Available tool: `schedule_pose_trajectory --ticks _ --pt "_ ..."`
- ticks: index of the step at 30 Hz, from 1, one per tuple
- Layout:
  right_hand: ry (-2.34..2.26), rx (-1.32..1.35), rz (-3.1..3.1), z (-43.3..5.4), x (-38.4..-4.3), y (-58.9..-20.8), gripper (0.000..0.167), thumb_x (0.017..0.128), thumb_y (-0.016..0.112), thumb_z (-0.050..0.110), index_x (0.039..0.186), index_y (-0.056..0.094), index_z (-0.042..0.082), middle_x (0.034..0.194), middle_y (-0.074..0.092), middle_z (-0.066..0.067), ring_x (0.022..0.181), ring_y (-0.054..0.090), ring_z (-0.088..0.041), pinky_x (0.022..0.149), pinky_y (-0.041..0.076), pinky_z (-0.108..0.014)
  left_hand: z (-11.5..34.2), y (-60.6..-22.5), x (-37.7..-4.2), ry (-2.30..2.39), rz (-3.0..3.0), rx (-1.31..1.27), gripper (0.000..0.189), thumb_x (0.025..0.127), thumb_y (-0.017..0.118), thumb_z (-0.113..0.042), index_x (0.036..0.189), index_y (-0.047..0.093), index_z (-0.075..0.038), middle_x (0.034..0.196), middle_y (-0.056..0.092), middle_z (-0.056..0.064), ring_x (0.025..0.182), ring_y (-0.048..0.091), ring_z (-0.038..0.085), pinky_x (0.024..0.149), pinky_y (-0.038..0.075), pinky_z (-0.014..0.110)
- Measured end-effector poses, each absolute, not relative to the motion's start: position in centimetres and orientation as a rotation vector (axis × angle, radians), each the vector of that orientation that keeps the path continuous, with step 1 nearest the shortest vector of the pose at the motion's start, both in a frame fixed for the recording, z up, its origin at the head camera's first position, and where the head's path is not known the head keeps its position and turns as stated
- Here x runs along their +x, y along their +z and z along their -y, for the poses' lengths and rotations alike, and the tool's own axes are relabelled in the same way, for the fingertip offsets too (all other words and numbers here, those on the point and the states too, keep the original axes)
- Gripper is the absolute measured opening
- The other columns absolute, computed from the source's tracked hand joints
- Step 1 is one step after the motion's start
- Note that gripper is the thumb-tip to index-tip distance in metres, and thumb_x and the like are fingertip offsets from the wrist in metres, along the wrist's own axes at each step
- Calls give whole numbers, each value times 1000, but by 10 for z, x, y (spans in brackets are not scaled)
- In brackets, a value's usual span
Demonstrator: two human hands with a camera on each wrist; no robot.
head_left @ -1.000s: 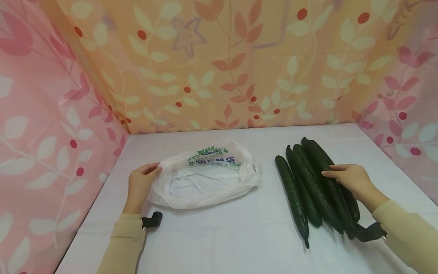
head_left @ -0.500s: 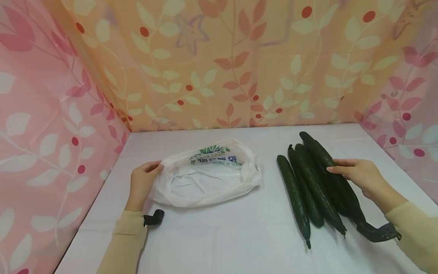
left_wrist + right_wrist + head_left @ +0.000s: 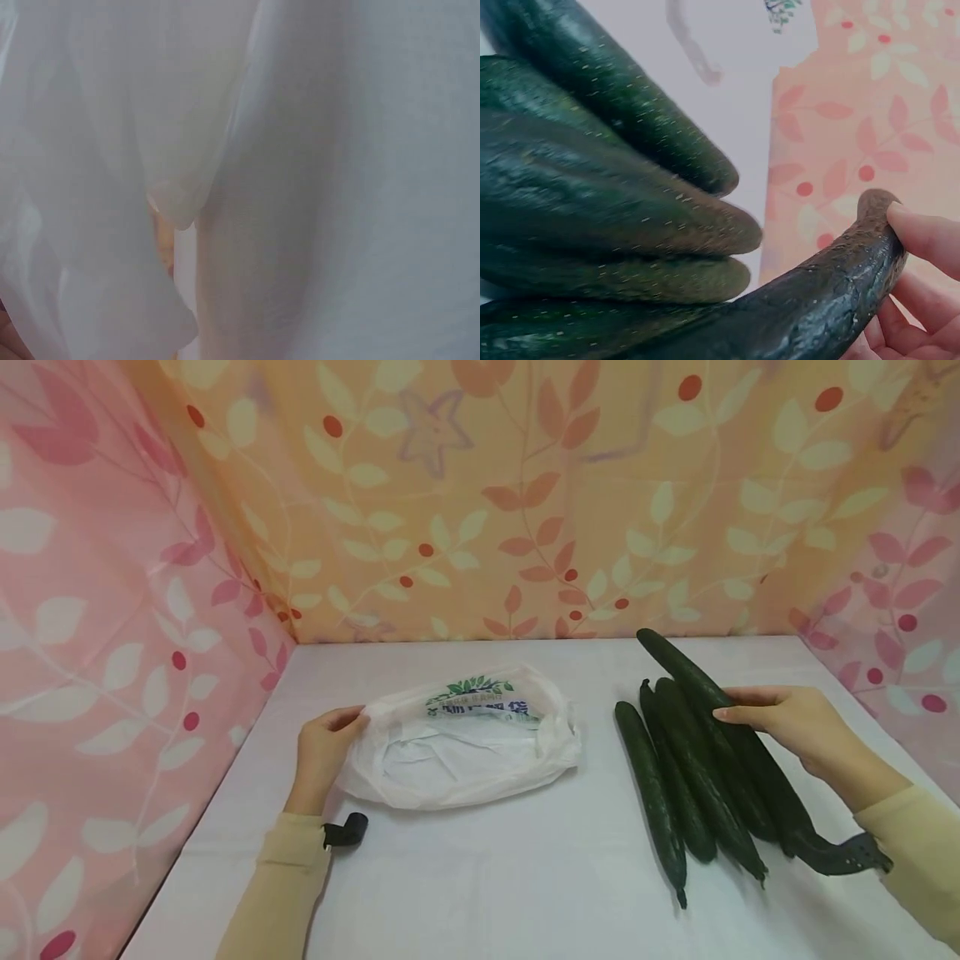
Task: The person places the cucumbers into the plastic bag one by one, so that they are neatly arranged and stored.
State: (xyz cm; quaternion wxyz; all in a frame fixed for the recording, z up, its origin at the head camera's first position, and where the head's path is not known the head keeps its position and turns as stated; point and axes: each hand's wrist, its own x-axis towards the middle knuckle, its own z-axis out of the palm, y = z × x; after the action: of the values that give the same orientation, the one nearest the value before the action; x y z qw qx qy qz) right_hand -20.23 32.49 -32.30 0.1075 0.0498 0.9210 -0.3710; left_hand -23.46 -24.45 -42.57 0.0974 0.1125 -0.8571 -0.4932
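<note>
A white plastic bag (image 3: 480, 792) with green and blue print lies with its mouth spread on the table. My left hand (image 3: 324, 756) pinches the bag's left rim between thumb and fingers. In the left wrist view, the translucent bag (image 3: 90, 150) covers much of the frame, and only a sliver of the hand shows at the lower left. My right hand (image 3: 798, 722) grips a long dark green cucumber (image 3: 686, 675), tilted with its far end raised above the others. Thumb and fingers close round this cucumber (image 3: 802, 300) in the right wrist view. Several more cucumbers (image 3: 651, 789) lie side by side to its left.
The table (image 3: 510, 893) has a white cloth. Behind it stands an orange leaf-patterned curtain (image 3: 480, 527), with pink curtains (image 3: 97, 693) at the sides. A black wrist strap mount (image 3: 348, 831) sits on the left wrist, another (image 3: 847, 856) on the right.
My right hand has taken hold of the rightmost top cucumber and lifted its far end up and away from the pile. The left hand keeps its hold on the bag's rim.
</note>
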Motion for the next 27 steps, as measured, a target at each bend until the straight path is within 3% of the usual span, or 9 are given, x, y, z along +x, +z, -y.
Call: schedule_pose_trajectory --ticks 10,20,27 --pt "-1001 34 -2775 -302 -204 -306 74 94 63 49 146 44 -1 149 38 -34 139 28 -56 104 27 -76 241 -425 -236 -1463 2526 321 31 94 69 -29 118 73 -9 119 72 13 111 61 21 83 46 15" --pt "-993 -86 -2797 -272 -213 -297 68 92 66 48 143 52 5 143 51 -28 135 44 -45 107 37 -66 245 -426 -235 -1436 2535 314 32 94 69 -29 117 73 -8 117 72 15 112 62 23 87 47 23" --pt "-1008 -146 -2795 -253 -222 -296 62 91 69 47 138 58 9 133 63 -20 119 58 -33 99 51 -54 247 -427 -236 -1466 2521 322 31 94 69 -29 117 73 -8 117 72 15 110 62 22 80 46 13"
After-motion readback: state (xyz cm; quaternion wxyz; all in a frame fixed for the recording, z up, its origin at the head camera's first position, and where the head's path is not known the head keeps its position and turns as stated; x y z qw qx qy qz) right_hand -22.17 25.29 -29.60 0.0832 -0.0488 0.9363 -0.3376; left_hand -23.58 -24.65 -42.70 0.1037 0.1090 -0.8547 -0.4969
